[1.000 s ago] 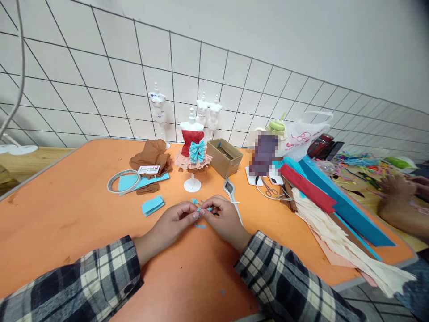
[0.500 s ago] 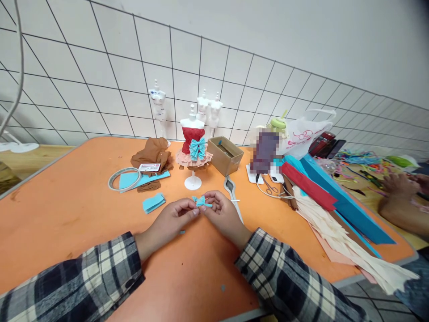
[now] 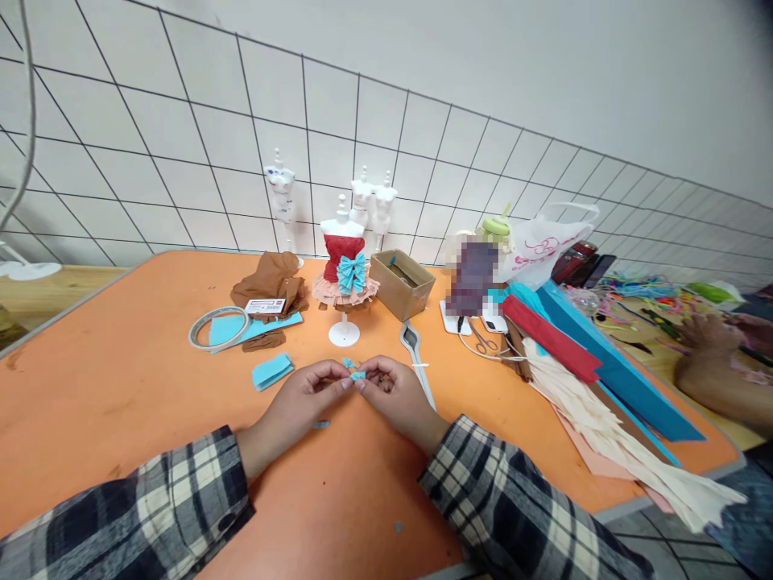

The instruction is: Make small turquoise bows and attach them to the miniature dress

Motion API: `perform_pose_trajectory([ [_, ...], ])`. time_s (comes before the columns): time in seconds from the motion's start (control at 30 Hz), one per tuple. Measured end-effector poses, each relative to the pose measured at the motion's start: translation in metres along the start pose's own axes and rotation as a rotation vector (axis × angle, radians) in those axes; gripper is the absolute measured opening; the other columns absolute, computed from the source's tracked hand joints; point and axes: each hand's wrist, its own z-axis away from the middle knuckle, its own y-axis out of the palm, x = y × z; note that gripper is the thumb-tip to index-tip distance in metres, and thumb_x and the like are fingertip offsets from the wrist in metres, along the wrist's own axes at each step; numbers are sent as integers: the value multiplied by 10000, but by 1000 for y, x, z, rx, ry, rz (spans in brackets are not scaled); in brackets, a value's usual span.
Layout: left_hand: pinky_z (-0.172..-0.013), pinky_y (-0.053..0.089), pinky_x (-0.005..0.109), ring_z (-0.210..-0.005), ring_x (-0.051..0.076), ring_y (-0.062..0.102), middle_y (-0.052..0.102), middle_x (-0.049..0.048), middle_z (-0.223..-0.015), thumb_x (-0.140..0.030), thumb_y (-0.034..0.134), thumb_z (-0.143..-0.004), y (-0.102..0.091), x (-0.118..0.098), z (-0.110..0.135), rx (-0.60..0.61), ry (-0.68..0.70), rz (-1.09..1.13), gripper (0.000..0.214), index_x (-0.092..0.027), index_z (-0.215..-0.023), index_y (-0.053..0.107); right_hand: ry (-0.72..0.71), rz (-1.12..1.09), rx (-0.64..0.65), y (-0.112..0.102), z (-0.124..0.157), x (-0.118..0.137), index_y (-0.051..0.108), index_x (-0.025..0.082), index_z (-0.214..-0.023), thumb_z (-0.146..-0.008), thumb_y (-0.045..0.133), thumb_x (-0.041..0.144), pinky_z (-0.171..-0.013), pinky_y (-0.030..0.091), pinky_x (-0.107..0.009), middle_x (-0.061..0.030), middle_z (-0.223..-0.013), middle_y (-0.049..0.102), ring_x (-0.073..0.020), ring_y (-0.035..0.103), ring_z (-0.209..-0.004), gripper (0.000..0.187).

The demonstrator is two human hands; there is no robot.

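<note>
My left hand [image 3: 302,399] and my right hand [image 3: 395,395] meet over the orange table [image 3: 121,379], fingertips pinched together on a small teal paper bow [image 3: 355,372]. Both hands are closed on it. A tiny teal scrap [image 3: 321,424] lies under my left hand. Just behind stands a small white mannequin [image 3: 344,274] wearing a red bodice, a pink ruffled skirt and a teal bow. A folded teal paper piece [image 3: 271,370] lies to the left of my hands.
Behind are brown fabric [image 3: 269,282], a tape ring [image 3: 218,329] on teal paper, a cardboard box [image 3: 403,282], bare mannequins [image 3: 283,193], a white tool [image 3: 416,354], scissors [image 3: 483,338]. Crepe paper sheets [image 3: 604,362] lie right. Another person's hand [image 3: 706,334] is at far right.
My hands lowered slightly and closed tighter around the teal bow, which now shows less between the fingertips. The view shifted a little.
</note>
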Motion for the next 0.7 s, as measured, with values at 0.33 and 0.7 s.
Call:
perform_pose_trajectory([
  [0.33,-718,499,275,-753,184,611,687,43,-778,-490,662,-773,1,0,0,23,59,-9,317,-174,-742,679,71,-184,13,-2,-4,0,596,187,-817,-734,667,332,-581,426,-234,34,-668,549,-105,511,-601,181],
  [0.7,-820,496,319,-886,215,627,686,61,-917,-491,672,-777,-2,0,0,-86,-10,31,340,-184,-922,650,116,-161,-7,-4,-7,-2,638,174,-821,-718,691,336,-637,454,-260,-8,-729,653,-122,576,-643,199],
])
